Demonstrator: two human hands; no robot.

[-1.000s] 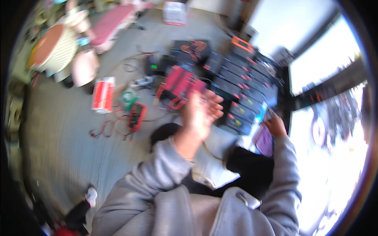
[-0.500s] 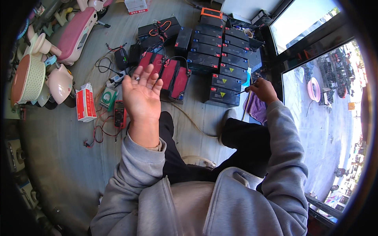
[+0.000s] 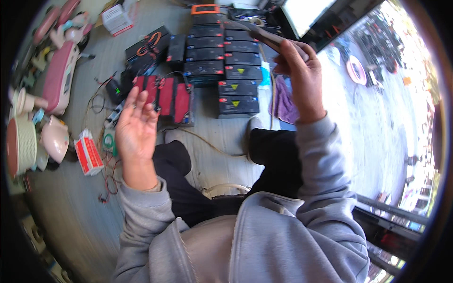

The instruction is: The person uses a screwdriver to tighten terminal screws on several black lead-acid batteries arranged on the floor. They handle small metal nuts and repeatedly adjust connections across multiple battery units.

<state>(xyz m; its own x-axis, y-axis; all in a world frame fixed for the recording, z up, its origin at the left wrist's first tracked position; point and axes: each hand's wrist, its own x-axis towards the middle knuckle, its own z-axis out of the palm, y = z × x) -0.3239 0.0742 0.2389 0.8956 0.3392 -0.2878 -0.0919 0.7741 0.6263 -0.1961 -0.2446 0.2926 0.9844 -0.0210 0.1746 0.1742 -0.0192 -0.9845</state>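
Observation:
My left hand (image 3: 136, 134) is raised palm up, its fingers loosely spread and slightly curled. It hovers in front of a battery pack with dark red panels (image 3: 166, 96) and appears to hold nothing. My right hand (image 3: 304, 78) is lifted at the right, closed round a long dark tool (image 3: 266, 37) that points up and left; blur hides its exact kind. Beyond and left of that hand stand two rows of black batteries (image 3: 238, 104) with red and blue terminals. Yellow warning triangles mark the nearest ones.
A purple cloth (image 3: 284, 101) lies on the floor below my right hand. At the left are a red-and-white box (image 3: 88, 153), tangled red leads (image 3: 111, 188) and pink scooters (image 3: 61, 78). A tan hose (image 3: 207, 144) crosses the floor before my feet. Glass door panels stand at the right.
My right hand has risen from beside the nearest black battery, bringing the dark tool up with it. My left hand stays raised and open. The whole view has shifted and tilted.

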